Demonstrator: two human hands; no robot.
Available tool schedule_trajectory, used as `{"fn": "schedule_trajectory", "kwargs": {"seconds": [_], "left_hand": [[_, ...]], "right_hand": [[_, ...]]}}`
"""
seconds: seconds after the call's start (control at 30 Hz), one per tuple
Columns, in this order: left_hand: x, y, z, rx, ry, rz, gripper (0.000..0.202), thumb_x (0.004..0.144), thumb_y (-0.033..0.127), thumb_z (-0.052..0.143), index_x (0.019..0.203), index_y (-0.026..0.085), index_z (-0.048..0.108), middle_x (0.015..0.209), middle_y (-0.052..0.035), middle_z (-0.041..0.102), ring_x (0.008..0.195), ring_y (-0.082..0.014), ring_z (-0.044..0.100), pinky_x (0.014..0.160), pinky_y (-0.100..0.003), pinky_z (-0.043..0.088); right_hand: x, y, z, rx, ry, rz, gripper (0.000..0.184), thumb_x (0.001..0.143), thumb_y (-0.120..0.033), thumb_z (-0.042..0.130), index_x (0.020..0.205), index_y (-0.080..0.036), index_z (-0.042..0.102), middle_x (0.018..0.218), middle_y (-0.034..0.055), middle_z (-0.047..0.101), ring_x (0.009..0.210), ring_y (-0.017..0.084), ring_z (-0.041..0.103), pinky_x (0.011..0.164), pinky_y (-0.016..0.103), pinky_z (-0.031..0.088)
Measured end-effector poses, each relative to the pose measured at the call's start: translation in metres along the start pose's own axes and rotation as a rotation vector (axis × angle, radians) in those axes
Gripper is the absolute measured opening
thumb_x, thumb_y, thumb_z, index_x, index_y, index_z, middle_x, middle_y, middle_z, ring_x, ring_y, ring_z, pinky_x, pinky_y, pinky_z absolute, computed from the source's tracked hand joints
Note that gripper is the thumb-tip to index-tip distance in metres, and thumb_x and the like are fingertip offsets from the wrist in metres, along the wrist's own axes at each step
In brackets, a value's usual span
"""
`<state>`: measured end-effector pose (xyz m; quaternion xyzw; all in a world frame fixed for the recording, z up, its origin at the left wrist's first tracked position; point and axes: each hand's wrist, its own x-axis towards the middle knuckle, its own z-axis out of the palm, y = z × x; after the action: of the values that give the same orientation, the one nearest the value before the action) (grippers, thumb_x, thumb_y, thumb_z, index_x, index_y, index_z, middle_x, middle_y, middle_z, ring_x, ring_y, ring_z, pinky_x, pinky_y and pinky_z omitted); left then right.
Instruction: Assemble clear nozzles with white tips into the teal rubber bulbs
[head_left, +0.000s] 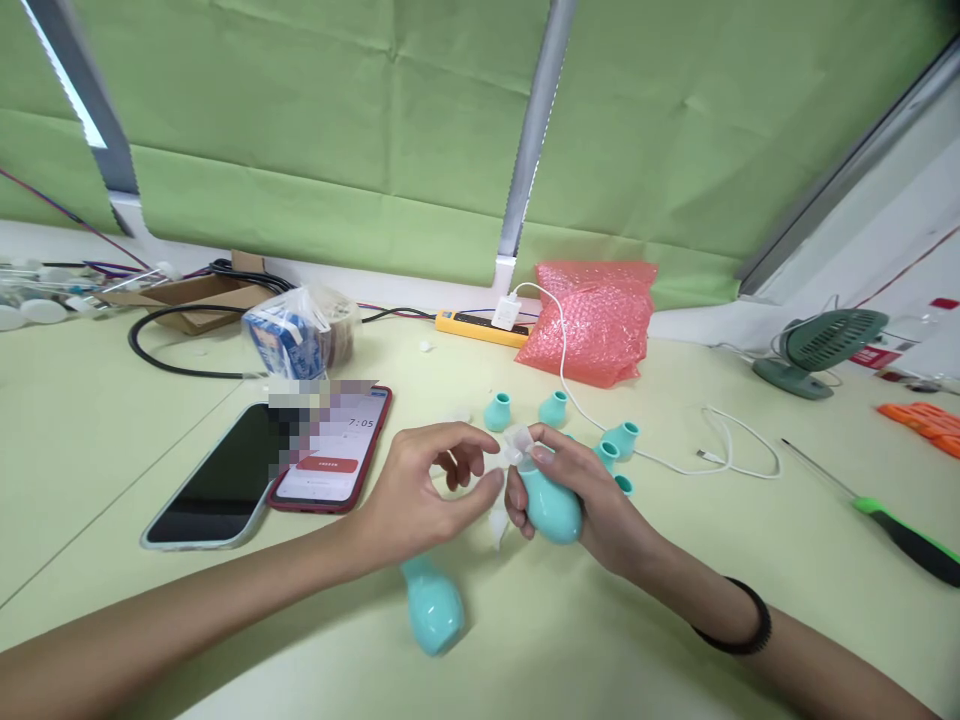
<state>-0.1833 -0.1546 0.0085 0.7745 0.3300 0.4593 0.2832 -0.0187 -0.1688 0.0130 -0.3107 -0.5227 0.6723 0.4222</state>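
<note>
Glossy turquoise plastic, shaped like a rounded bulb (556, 510), sits in the grasp of a person's right hand (600, 497), above the middle of a pale yellow-green tabletop (757, 530). The right thumb and fingers wrap its upper part, and a small translucent white piece (517, 444) is at its narrow end, by the fingertips.

The left hand (409, 485) is loosely curved, thumb and index finger parted just beside the translucent piece; whether they touch it I cannot tell. Between and below the hands is a small white pointed piece (499, 528).

A second turquoise bulb-shaped piece (435, 610) lies on its side under the left wrist. Beyond the hands, several short turquoise cups with flared bases and narrower open mouths, one of them standing upright (497, 412), are scattered near the right hand.

To the left lie a phone with a dark screen (221, 480) and a red-cased phone with a lit screen (330, 460), touching or overlapping. Farther back are a yellow power strip (469, 327) and a pink bubble-wrap package (592, 330). At right lies a green-and-black-handled screwdriver (911, 540).
</note>
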Motion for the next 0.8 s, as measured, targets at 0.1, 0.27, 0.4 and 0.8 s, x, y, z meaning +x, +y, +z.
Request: {"fn": "schedule_trajectory", "kwargs": {"seconds": [0.1,0.27,0.4,0.8], "left_hand": [[-0.003,0.009,0.000,-0.130,0.030,-0.003,0.011,0.067,0.021,0.064,0.073,0.013,0.059,0.067,-0.0018,0.059,0.059,-0.0097,0.053,0.051,-0.018,0.044],[-0.004,0.015,-0.002,-0.177,0.037,0.061,0.003,0.072,0.016,0.060,0.070,0.013,0.061,0.067,-0.0022,0.062,0.060,-0.0106,0.056,0.051,-0.019,0.046],[-0.004,0.016,-0.002,-0.104,0.057,0.232,0.008,0.074,0.011,0.056,0.079,0.013,0.062,0.069,-0.0037,0.063,0.063,-0.0115,0.058,0.056,-0.021,0.049],[-0.006,0.011,-0.003,0.227,0.115,0.613,0.020,0.073,0.005,0.056,0.091,0.013,0.053,0.076,-0.0063,0.061,0.073,-0.0139,0.057,0.064,-0.024,0.050]], "right_hand": [[-0.004,0.004,0.006,0.049,-0.048,0.006,0.014,0.084,-0.032,0.042,0.082,-0.018,0.042,0.058,0.0002,0.056,0.049,0.012,0.053,0.046,0.024,0.042],[-0.009,0.008,0.011,0.115,-0.075,-0.018,0.016,0.085,-0.035,0.041,0.079,-0.021,0.036,0.054,-0.0039,0.053,0.043,0.009,0.050,0.041,0.020,0.038],[-0.011,0.010,0.014,0.153,-0.065,-0.003,0.018,0.086,-0.036,0.038,0.076,-0.022,0.033,0.052,-0.0060,0.050,0.040,0.008,0.047,0.039,0.018,0.035],[-0.017,0.011,0.021,0.219,0.025,0.016,0.021,0.087,-0.035,0.034,0.072,-0.020,0.035,0.055,-0.0035,0.050,0.042,0.008,0.048,0.041,0.020,0.037]]}}
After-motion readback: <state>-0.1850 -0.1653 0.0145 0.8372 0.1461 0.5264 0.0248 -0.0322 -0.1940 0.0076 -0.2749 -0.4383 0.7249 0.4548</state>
